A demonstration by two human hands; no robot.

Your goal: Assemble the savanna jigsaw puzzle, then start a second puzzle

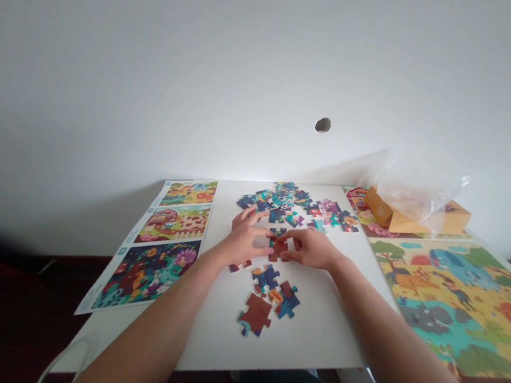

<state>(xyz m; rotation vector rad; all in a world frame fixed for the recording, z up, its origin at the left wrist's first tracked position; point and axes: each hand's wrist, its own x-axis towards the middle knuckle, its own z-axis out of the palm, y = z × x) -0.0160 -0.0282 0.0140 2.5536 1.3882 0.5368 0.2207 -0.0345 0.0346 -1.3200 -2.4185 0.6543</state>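
A brown and dark blue puzzle piece (278, 249) lies between my hands on the white table. My left hand (245, 240) has its thumb and index finger at the piece's left edge, its other fingers spread toward the loose pieces behind. From the other side, the curled thumb and index finger of my right hand (311, 248) grip the same piece. Partly under my left hand is another brown piece (240, 267). Nearer to me lie a large brown piece (256, 315), a blue piece (265, 276) and a blue-brown piece (287, 299), close together.
Several mixed puzzle pieces (277, 201) are heaped toward the wall. On the left lies a printed picture sheet (206, 226). An assembled animal puzzle (458, 300) covers the right side, with an orange box (380, 211) and a clear plastic bag (415, 190) behind it.
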